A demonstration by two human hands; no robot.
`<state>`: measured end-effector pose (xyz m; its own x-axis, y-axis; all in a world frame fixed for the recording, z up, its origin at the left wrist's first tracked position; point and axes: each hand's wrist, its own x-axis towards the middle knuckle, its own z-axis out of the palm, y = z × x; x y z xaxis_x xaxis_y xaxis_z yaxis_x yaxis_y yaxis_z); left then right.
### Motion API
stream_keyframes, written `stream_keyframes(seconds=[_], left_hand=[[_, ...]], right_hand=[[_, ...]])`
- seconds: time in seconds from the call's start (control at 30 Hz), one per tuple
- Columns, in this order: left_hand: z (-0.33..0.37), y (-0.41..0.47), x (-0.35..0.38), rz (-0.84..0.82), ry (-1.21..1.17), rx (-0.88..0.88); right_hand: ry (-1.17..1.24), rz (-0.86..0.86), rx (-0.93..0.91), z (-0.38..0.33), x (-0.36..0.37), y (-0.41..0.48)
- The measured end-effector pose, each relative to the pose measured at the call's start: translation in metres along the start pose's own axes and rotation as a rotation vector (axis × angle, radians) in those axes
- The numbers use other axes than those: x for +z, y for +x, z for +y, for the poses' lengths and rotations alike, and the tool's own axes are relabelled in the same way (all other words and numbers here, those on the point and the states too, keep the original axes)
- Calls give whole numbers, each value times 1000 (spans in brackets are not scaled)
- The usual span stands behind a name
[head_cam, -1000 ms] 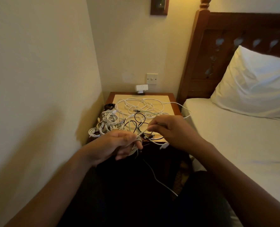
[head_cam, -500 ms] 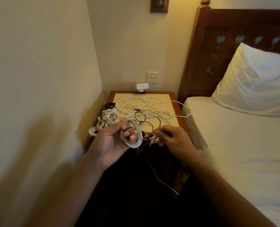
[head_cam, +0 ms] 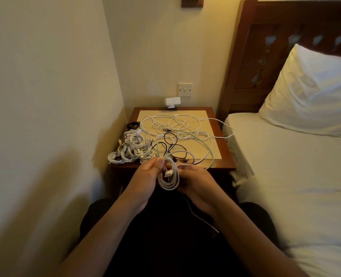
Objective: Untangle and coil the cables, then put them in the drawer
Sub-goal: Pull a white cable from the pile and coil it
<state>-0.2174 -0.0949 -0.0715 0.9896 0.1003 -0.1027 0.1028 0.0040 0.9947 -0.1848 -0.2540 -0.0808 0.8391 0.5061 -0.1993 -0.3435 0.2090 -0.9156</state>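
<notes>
One white cable coil (head_cam: 169, 179), wound in about three or four loops, hangs between the two hands, just in front of the near edge of the desk (head_cam: 226, 156). The left hand (head_cam: 145, 177) grips its left side, thumb pressed on the top of the loops and fingers curled behind. The right hand (head_cam: 198, 183) is curled round the right side and pinches the strand that runs off the top. One flat white plug (head_cam: 168, 173) lies across the middle of the coil, between the two thumbs. One thin white lead (head_cam: 202, 217) trails down below the right wrist.

Just beyond the hands, a black cable (head_cam: 170, 140) loops over the desk, and one pale green cable (head_cam: 209, 149) curves beyond the right hand. Beyond the left hand sits a heap of wound white bundles (head_cam: 132, 148); how many there are cannot be told. Behind that heap lies one small black coil (head_cam: 133, 125). Farther off, a loose white tangle (head_cam: 175, 126) spreads over the desk's pale inlay, with one end drooping past the right edge toward the bed (head_cam: 285, 166).

At the back stands one white device (head_cam: 172, 101) with a faint ring on its face, under one wall switch (head_cam: 185, 89). To the right of the hands are one pillow (head_cam: 315, 96) and a carved wooden headboard (head_cam: 285, 27).
</notes>
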Motion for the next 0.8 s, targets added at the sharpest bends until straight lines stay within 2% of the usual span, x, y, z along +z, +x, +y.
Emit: stream_keyframes(seconds=[0.1, 0.27, 0.37, 0.47, 0.6, 0.67, 0.73, 0.8], left_hand=[[-4, 2, 1, 45, 91, 42], [-10, 1, 3, 51, 173, 88], [-11, 0, 1, 63, 216, 146], [-11, 2, -2, 91, 250, 163], [-11, 2, -3, 160, 318, 171], [-8, 0, -2, 180, 393, 225], [-10, 0, 1, 195, 490, 295], [-15, 3, 1, 238, 583, 365]], right_hand=[[60, -52, 34, 3, 0, -2], [-117, 19, 34, 2, 5, 2], [-94, 58, 44, 3, 6, 4], [-88, 46, 69, 4, 3, 4], [-208, 31, 148, 1, 6, 2], [-345, 46, 133, 0, 10, 1], [-645, 98, 43, 0, 12, -1], [-843, 73, 17, -3, 14, -5]])
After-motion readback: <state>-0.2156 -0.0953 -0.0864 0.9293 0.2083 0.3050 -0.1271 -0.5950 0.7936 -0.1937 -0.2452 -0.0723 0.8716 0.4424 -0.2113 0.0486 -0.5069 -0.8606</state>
